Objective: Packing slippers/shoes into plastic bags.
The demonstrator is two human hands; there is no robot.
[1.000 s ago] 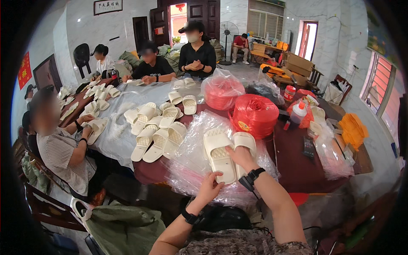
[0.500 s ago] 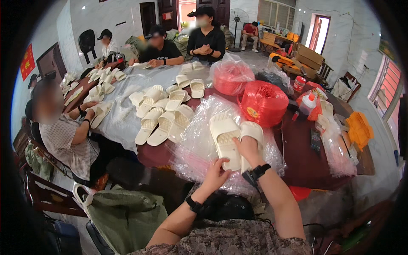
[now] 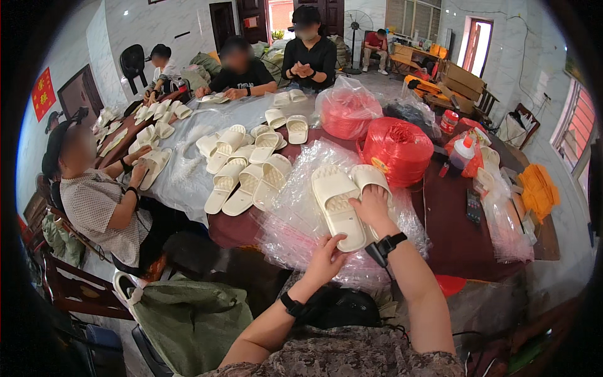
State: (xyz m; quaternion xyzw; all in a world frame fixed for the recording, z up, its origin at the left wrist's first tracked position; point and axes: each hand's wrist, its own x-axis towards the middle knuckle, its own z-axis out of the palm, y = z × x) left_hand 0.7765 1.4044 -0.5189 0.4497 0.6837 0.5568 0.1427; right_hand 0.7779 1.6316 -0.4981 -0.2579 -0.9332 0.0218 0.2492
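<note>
Two cream slippers lie sole-up, side by side, on a heap of clear plastic bags (image 3: 295, 213) at my edge of the dark red table (image 3: 452, 232). My right hand (image 3: 372, 206) rests on the right slipper (image 3: 367, 177) and presses it against the left slipper (image 3: 338, 204). My left hand (image 3: 325, 259) sits at the near end of the left slipper, its fingers on the plastic bags just under it. Both wrists wear black bands.
Several more cream slippers (image 3: 248, 173) lie spread over the table's middle and left. Two red twine spools (image 3: 397, 149) stand behind the bags, one wrapped in plastic (image 3: 347, 110). Bottles (image 3: 463, 152) and a remote (image 3: 473, 205) lie on the right. Other people sit around the table; a green sack (image 3: 188, 317) lies at my lower left.
The view has shifted slightly closer. My right hand stays on the pair of slippers, and my left hand has moved up to the near end of the left one.
</note>
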